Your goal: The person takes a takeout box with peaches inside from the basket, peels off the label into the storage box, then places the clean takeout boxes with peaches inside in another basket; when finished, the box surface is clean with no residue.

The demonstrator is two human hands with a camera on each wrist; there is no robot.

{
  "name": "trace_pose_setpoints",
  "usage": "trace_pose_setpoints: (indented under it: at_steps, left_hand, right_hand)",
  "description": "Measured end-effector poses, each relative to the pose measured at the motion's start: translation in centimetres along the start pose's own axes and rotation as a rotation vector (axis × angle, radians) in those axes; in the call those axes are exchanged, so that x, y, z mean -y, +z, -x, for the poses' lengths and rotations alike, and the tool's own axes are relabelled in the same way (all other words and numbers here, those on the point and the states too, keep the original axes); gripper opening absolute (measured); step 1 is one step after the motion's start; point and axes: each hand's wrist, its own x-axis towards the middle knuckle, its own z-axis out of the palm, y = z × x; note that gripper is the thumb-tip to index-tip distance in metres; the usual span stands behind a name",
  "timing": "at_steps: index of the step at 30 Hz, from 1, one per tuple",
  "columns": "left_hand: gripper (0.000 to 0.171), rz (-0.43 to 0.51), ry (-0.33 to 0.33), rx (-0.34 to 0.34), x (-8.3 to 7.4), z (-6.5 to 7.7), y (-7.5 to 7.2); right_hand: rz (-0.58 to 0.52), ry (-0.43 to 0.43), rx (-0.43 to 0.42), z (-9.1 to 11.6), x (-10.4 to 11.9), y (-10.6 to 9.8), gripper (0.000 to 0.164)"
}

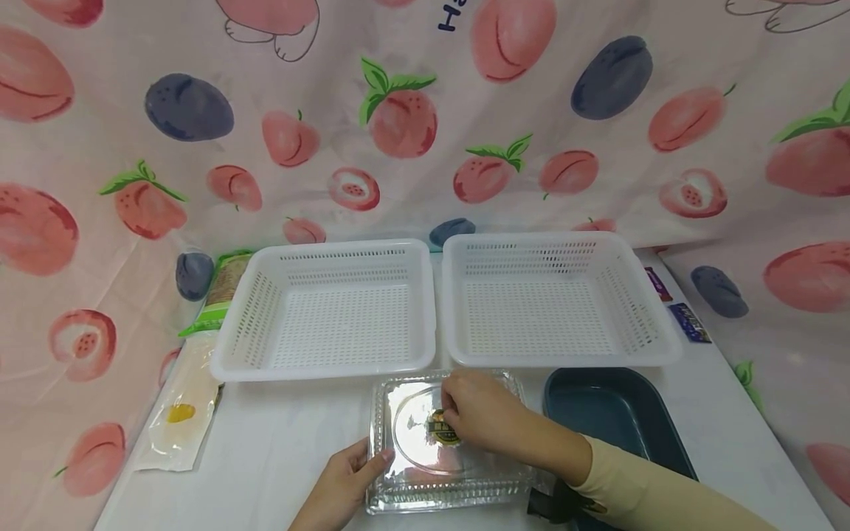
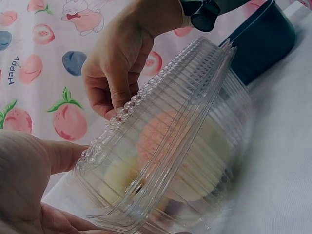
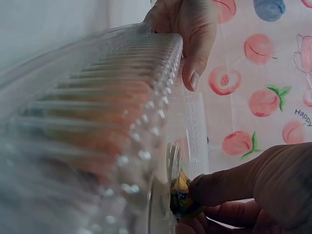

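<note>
A clear plastic clamshell box [image 1: 412, 483] with a ribbed rim lies closed at the table's front. Through its side, the left wrist view shows a round pink piece [image 2: 158, 134] and pale, yellowish pieces [image 2: 204, 163]. My left hand [image 1: 345, 479] holds the box's left side, thumb over the lid's edge, other fingers lower along the side. Over the lid, my right hand [image 1: 488, 413] bends down with curled fingers at a round black-and-gold sticker [image 1: 443, 428]. In the right wrist view thumb and fingers pinch at the sticker [image 3: 183, 197], partly covering it.
Two white perforated baskets [image 1: 323, 372] [image 1: 561, 359] stand side by side behind the box. A dark teal tray [image 1: 614, 383] sits right, under the right forearm. At left lie a green-edged bag [image 1: 222, 291] and a white packet [image 1: 175, 435]; small packets [image 1: 690, 322] lie far right.
</note>
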Motion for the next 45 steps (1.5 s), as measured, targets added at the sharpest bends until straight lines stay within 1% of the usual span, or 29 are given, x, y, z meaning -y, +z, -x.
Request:
trace_pose_setpoints:
  at_steps: [3, 6, 10, 13, 19, 25, 30, 35, 38, 45]
  left_hand:
    - [0.083, 0.005, -0.002, 0.006, -0.1, 0.0, -0.1]
    - [0.083, 0.033, -0.003, 0.019, -0.1, 0.1, -0.2]
    - [0.082, 0.043, 0.005, 0.019, 0.0, 0.1, -0.2]
    - [0.081, 0.039, 0.009, 0.015, 0.1, 0.2, -0.2]
    - [0.079, 0.066, -0.01, 0.02, 0.1, 0.1, -0.1]
    - [0.082, 0.054, -0.028, -0.001, -0.1, -0.2, 0.1]
    - [0.082, 0.057, -0.018, -0.024, -0.2, -0.4, 0.2]
    - [0.084, 0.1, -0.026, -0.019, -0.4, -0.5, 0.3]
    - [0.086, 0.106, -0.031, -0.022, -0.6, -0.5, 0.4]
    - [0.083, 0.08, -0.051, -0.057, -0.8, -0.7, 0.4]
  right_hand:
    - [0.0, 0.004, 0.008, 0.1, 0.0, 0.0, 0.018]
    - [-0.008, 0.009, 0.017, 0.0, 0.0, 0.1, 0.017]
    - [-0.011, 0.011, 0.021, 0.0, -0.1, 0.1, 0.018]
    - [-0.007, 0.001, 0.017, 0.0, -0.1, 0.1, 0.02]
    - [-0.034, -0.026, 0.004, 0.2, -0.1, -0.1, 0.021]
    - [-0.064, -0.065, -0.012, 0.3, -0.2, -0.3, 0.022]
    - [-0.094, -0.05, -0.018, 0.3, -0.4, -0.4, 0.022]
    - [-0.152, -0.038, -0.081, 0.4, -0.2, -1.0, 0.018]
    - [-0.179, -0.029, -0.107, 0.4, -0.1, -1.6, 0.017]
    - [-0.237, 0.02, -0.106, 1.0, -0.5, -3.1, 0.016]
